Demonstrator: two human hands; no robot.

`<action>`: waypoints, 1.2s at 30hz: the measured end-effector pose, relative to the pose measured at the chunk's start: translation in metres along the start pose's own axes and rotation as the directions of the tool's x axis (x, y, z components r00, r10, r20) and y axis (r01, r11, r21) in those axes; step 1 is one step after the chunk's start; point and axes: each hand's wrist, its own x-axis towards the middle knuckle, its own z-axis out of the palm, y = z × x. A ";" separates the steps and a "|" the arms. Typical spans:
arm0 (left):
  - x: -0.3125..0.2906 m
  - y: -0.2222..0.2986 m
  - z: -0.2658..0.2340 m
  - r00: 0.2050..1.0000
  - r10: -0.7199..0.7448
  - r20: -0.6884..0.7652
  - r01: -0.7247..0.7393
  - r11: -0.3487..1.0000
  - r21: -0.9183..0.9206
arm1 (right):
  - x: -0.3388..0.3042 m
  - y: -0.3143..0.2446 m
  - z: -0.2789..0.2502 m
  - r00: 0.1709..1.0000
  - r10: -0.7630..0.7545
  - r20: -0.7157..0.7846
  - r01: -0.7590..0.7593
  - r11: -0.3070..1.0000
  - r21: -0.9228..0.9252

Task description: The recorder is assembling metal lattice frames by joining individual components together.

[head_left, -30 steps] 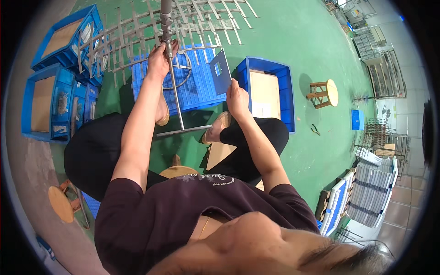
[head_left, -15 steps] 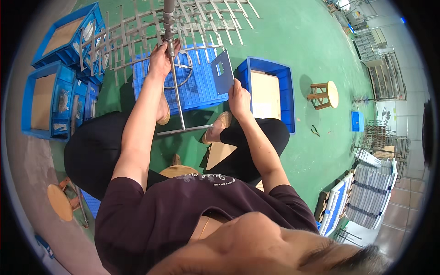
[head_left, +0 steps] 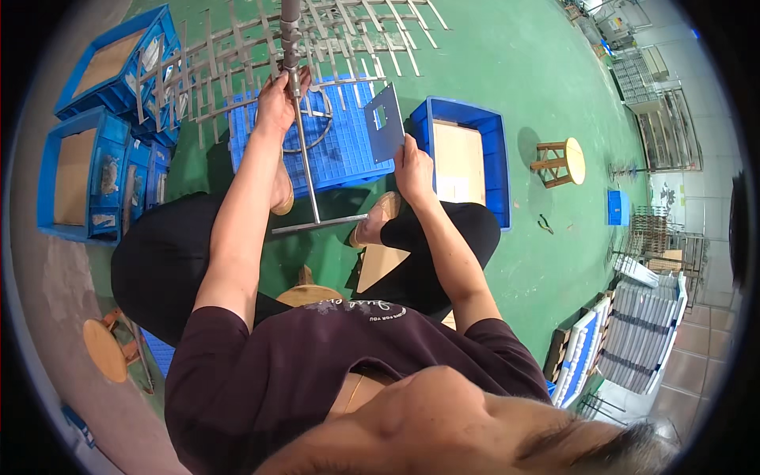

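In my right hand (head_left: 413, 170) a thin grey flat plate (head_left: 383, 136) with a rectangular cutout is pinched at its lower right edge. The plate is tilted up in front of a blue plastic crate (head_left: 348, 162). My left hand (head_left: 275, 107) is at the upright metal pole (head_left: 290, 51) of a hanging rack, its fingers curled round behind the pole and partly hidden by it. Rows of flat metal prongs (head_left: 229, 63) spread out from the rack on both sides. A thinner rod (head_left: 307, 170) runs down to a crossbar (head_left: 321, 224) between my feet.
An open blue bin (head_left: 500, 150) holding brown cardboard stands right of the crate. More blue bins (head_left: 99, 174) are stacked at the left. A wooden stool (head_left: 571, 162) and pliers (head_left: 545, 226) are on the green floor at right; another stool (head_left: 103, 350) is at lower left.
The plate has turned very slightly in my right hand, showing a little more of its face. My left hand stays at the pole.
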 end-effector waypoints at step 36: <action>-0.001 0.000 -0.001 0.999 -0.003 0.049 0.006 0.998 -0.058 | 0.002 -0.002 -0.001 1.000 -0.008 0.012 0.009 0.999 -0.048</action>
